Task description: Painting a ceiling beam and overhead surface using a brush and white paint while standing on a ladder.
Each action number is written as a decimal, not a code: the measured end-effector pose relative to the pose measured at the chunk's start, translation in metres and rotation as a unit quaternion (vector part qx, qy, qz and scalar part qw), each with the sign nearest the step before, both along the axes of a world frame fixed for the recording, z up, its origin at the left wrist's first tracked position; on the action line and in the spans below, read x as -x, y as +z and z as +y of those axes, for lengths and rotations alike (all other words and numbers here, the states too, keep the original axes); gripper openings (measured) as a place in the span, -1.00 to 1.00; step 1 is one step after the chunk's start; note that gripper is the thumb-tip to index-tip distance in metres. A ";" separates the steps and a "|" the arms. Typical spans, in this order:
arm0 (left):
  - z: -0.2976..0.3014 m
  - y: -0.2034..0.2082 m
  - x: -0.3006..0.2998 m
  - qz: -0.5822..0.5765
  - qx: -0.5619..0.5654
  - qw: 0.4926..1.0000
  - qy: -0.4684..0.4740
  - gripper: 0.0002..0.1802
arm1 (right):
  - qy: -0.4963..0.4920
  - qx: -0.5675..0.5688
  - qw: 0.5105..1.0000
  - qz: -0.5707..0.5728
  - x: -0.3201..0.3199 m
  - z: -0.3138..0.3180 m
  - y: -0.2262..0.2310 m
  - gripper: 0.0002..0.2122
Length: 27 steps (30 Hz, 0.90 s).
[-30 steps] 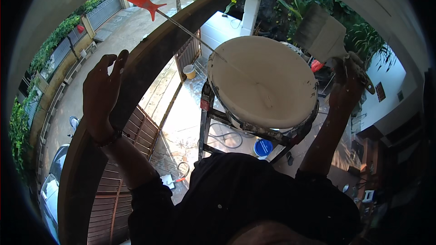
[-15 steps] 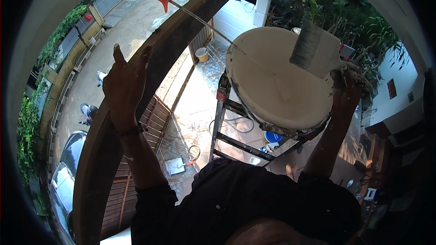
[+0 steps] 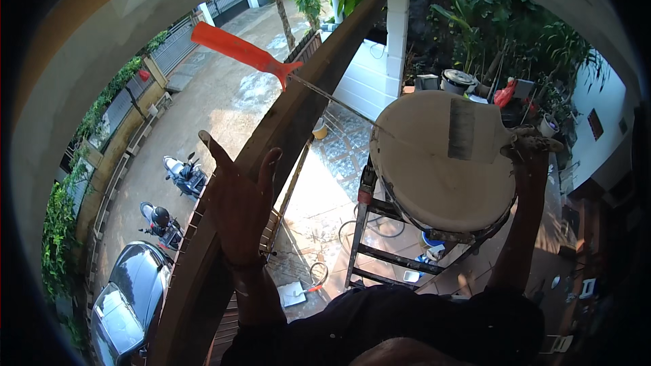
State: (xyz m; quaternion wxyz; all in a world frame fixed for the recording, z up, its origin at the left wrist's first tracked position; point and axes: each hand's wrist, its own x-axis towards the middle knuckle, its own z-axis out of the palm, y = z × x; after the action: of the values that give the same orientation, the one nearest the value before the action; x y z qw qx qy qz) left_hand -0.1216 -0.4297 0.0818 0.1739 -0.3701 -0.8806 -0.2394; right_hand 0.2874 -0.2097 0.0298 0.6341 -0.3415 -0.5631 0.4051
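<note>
My left hand (image 3: 239, 211) is held up over the dark beam (image 3: 342, 61), its fingers spread and holding nothing; whether it touches the beam I cannot tell. In my right hand (image 3: 531, 156) is a broad, flat putty knife (image 3: 485, 132) smeared with pale material and darker along one edge. Its blade is over a wide round tub (image 3: 388, 186) of smooth cream-coloured paste. The tub rests at the top of a stepladder (image 3: 397, 259). A thin rod with an orange handle (image 3: 237, 49) slants across the beam, its lower end at the paste.
Below lie a tiled floor, a hose and a white dustpan-like tray (image 3: 291, 294). A dark car (image 3: 139, 278) and motorbikes (image 3: 183, 175) stand on the street to the left. Plants (image 3: 488, 20) and a white wall (image 3: 600, 135) are on the right.
The view has shifted, so the tub and beam sit lower in it. The putty knife has turned and come further over the paste. My left hand stays open.
</note>
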 end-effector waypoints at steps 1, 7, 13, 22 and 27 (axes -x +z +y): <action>0.000 -0.006 0.000 0.026 -0.009 1.000 -0.002 0.21 | 0.003 0.010 1.000 -0.012 -0.004 0.000 -0.003 -0.69; -0.011 -0.009 0.000 0.031 -0.011 0.999 -0.016 0.24 | 0.012 0.023 1.000 -0.002 0.011 -0.013 0.007 -0.74; -0.007 -0.013 0.000 0.042 -0.014 0.999 -0.020 0.29 | 0.063 0.037 0.997 0.015 0.006 -0.009 0.005 -0.73; -0.008 -0.003 -0.001 0.002 -0.016 0.999 -0.028 0.30 | 0.068 0.044 0.997 0.016 0.011 -0.011 0.007 -0.71; -0.007 -0.005 0.004 0.002 -0.017 1.000 -0.023 0.29 | 0.081 0.042 0.995 0.033 0.011 -0.009 0.008 -0.75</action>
State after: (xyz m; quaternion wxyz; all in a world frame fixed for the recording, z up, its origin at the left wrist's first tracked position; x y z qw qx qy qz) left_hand -0.1251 -0.4364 0.0769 0.1768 -0.3875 -0.8673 -0.2576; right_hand 0.2761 -0.2190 0.0374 0.6025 -0.3074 -0.5503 0.4896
